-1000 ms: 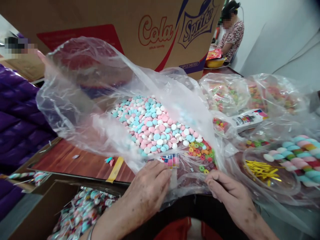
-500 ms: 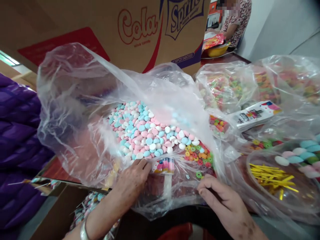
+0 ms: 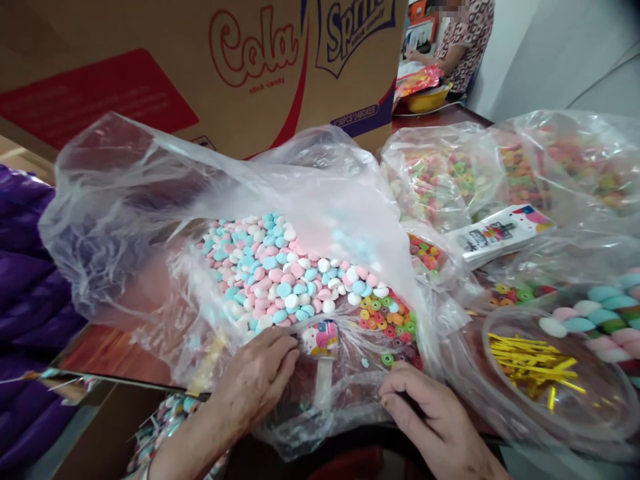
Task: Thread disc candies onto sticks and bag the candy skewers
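Grey wall (image 3: 560, 47), reddish wooden table (image 3: 100, 350), daylight

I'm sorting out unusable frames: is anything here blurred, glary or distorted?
Head view: the pastel candies are sharp; the clear bag shows soft glare, veiling its contents; the cardboard box bends with wide-angle distortion; the co-worker has a pixelated face.

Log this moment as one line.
left hand: on clear bag near pastel candies | right hand: on bag edge, by ring candies

wood table (image 3: 107, 350), candy bags (image 3: 150, 220), cardboard box (image 3: 150, 60)
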`<state>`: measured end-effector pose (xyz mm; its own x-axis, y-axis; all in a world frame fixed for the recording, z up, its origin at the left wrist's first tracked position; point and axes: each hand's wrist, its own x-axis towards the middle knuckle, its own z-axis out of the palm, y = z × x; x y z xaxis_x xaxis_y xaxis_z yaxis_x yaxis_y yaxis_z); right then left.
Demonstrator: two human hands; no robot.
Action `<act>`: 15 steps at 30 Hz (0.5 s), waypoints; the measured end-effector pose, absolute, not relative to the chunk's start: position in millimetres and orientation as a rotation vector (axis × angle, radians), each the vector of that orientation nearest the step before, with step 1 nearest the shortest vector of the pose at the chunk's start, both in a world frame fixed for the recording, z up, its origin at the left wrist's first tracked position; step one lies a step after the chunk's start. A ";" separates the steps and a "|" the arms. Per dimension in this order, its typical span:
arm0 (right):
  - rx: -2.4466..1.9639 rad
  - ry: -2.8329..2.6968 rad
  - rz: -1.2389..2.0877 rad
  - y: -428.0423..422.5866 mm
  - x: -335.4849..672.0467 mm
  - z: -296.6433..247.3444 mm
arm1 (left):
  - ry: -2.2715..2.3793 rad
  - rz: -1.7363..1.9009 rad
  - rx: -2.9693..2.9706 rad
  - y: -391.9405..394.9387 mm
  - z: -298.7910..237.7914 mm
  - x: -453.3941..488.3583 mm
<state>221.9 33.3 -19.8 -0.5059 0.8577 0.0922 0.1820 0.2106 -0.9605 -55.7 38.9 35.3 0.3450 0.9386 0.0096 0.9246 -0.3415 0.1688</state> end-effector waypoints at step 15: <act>-1.158 -1.867 1.224 25.6 210.5 -20.7 | 1.945 0.384 2.265 33.9 3.5 -56.9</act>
